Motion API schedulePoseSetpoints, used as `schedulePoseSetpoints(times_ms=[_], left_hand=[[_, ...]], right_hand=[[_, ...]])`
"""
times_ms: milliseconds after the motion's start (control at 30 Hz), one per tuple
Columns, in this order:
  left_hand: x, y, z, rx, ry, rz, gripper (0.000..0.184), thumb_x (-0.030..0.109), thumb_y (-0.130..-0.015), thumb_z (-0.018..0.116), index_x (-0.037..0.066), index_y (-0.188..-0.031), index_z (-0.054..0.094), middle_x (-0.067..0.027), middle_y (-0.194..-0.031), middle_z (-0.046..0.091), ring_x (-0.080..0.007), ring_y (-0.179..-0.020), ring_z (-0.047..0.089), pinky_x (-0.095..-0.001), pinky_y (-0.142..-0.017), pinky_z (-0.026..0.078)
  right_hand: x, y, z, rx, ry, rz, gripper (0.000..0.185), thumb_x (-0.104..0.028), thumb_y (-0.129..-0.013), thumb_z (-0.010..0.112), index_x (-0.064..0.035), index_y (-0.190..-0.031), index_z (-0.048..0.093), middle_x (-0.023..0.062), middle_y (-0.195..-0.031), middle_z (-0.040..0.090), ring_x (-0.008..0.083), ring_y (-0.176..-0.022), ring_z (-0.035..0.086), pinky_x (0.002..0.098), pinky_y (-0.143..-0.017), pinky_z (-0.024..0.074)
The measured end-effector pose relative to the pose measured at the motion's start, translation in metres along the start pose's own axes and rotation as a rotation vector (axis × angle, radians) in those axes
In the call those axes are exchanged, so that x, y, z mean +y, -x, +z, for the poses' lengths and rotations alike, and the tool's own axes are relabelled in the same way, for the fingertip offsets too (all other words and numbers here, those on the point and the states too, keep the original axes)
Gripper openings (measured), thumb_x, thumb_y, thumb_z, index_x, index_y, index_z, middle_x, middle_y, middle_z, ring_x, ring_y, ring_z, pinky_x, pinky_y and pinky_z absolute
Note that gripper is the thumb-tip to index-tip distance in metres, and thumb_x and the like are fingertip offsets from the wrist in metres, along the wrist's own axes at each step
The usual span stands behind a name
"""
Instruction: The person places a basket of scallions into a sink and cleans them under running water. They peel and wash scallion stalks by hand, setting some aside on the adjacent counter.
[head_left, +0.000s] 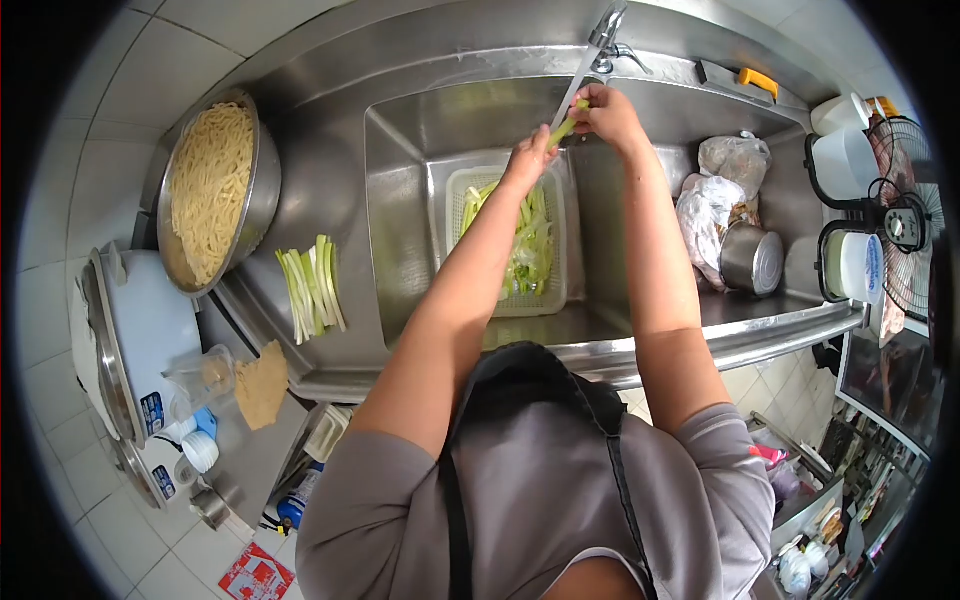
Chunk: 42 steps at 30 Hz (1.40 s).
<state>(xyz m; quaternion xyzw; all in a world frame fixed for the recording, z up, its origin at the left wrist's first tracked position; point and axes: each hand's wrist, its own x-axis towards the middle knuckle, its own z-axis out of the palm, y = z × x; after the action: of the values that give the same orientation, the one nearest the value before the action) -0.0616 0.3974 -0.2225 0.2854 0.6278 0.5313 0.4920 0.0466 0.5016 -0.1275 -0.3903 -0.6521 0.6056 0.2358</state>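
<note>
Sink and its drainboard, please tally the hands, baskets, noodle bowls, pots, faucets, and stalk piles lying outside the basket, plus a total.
Hands: 2
Basket: 1
Stalk pile: 1
Noodle bowl: 1
Pot: 1
Faucet: 1
Total: 7

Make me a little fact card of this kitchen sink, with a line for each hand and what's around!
Left hand: bare, gripping a slim pale-green stalk near one end
Right hand: bare, gripping the stalk near its other end
Left basin: white rectangular plastic basket holding more green stalks
Right basin: shiny steel pot beside whitish plastic bags
Left counter: bundle of green-and-white cut stalks, near a round steel bowl of pale noodles
Tap: silver metal, beyond the hands
</note>
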Motion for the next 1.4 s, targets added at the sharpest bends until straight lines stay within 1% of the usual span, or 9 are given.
schedulePoseSetpoints(times_ms=[167,367,433,533,867,967,1100,1267,1400], left_hand=[[-0.046,0.010,-0.033,0.015,-0.239,-0.302,0.042,0.043,-0.085,0.036,0.005,-0.071,0.049,0.0002,-0.064,0.048,-0.0103,-0.051,0.041,-0.0234,-0.052,0.037],[-0.002,0.031,-0.014,0.100,1.062,-0.371,0.041,0.039,-0.086,0.037,0.002,-0.102,0.046,-0.0086,-0.086,0.049,-0.0224,-0.082,0.052,-0.0364,-0.074,0.044],[-0.012,0.024,-0.017,0.111,0.991,-0.287,0.038,0.035,-0.086,0.039,0.003,-0.107,0.044,-0.0098,-0.090,0.048,-0.0249,-0.090,0.050,-0.0385,-0.076,0.043],[-0.018,0.024,-0.023,0.063,0.865,-0.272,0.036,0.032,-0.086,0.040,0.004,-0.108,0.043,-0.0095,-0.092,0.048,-0.0246,-0.085,0.051,-0.0405,-0.072,0.045],[0.003,0.024,-0.003,-0.138,0.625,-0.174,0.032,0.031,-0.085,0.044,0.006,-0.104,0.047,-0.0071,-0.090,0.051,-0.0183,-0.082,0.051,-0.0317,-0.072,0.041],[0.026,0.033,-0.005,-0.145,0.528,-0.143,0.032,0.031,-0.085,0.043,0.006,-0.105,0.047,-0.0078,-0.096,0.053,-0.0176,-0.087,0.051,-0.0311,-0.074,0.041],[0.038,0.052,-0.033,-0.123,0.264,-0.111,0.031,0.029,-0.086,0.043,0.006,-0.105,0.050,-0.0061,-0.099,0.056,-0.0157,-0.090,0.053,-0.0292,-0.075,0.041],[0.061,0.104,-0.092,-0.002,-0.057,-0.095,0.028,0.024,-0.087,0.042,0.003,-0.102,0.051,-0.0073,-0.092,0.058,-0.0133,-0.082,0.056,-0.0245,-0.069,0.044],[0.077,0.148,-0.145,0.190,-0.214,-0.090,0.026,0.021,-0.086,0.043,0.001,-0.102,0.052,-0.0082,-0.086,0.059,-0.0121,-0.072,0.056,-0.0221,-0.066,0.044]], right_hand=[[-0.019,0.006,-0.008,0.014,-0.108,-0.052,0.007,0.000,-0.068,0.058,0.0002,-0.074,0.054,0.0053,-0.068,0.057,0.0117,-0.060,0.056,0.0223,-0.054,0.0464],[-0.001,0.012,0.003,-0.211,0.101,-0.007,0.010,-0.007,-0.066,0.062,-0.0006,-0.068,0.055,0.0050,-0.064,0.057,0.0107,-0.057,0.055,0.0226,-0.055,0.0442],[0.002,0.015,0.010,-0.406,0.200,0.137,0.009,-0.009,-0.073,0.059,-0.0011,-0.074,0.057,0.0048,-0.072,0.057,0.0121,-0.066,0.056,0.0241,-0.062,0.0475],[0.021,-0.001,0.018,-0.176,0.095,0.200,0.013,-0.010,-0.073,0.059,0.0017,-0.077,0.057,0.0060,-0.072,0.058,0.0135,-0.065,0.056,0.0254,-0.062,0.0488],[-0.010,0.000,0.022,-0.279,-0.146,0.185,0.013,-0.002,-0.076,0.049,0.0032,-0.084,0.058,0.0099,-0.077,0.059,0.0173,-0.068,0.058,0.0275,-0.061,0.0498],[-0.008,-0.001,0.020,-0.088,-0.105,0.159,0.014,-0.005,-0.080,0.046,0.0021,-0.086,0.056,0.0098,-0.077,0.058,0.0183,-0.070,0.058,0.0288,-0.066,0.0496],[0.020,-0.003,0.039,0.041,-0.426,0.189,0.016,0.002,-0.076,0.040,0.0038,-0.085,0.053,0.0098,-0.072,0.056,0.0185,-0.063,0.057,0.0274,-0.059,0.0486],[0.128,-0.006,0.088,0.023,-0.103,0.257,0.015,0.000,-0.070,0.043,-0.0019,-0.067,0.058,0.0082,-0.061,0.056,0.0164,-0.058,0.053,0.0282,-0.052,0.0414],[0.211,0.042,0.151,-0.522,0.293,0.396,0.015,-0.014,-0.072,0.051,-0.0052,-0.079,0.061,0.0078,-0.073,0.058,0.0164,-0.064,0.054,0.0301,-0.054,0.0442]])
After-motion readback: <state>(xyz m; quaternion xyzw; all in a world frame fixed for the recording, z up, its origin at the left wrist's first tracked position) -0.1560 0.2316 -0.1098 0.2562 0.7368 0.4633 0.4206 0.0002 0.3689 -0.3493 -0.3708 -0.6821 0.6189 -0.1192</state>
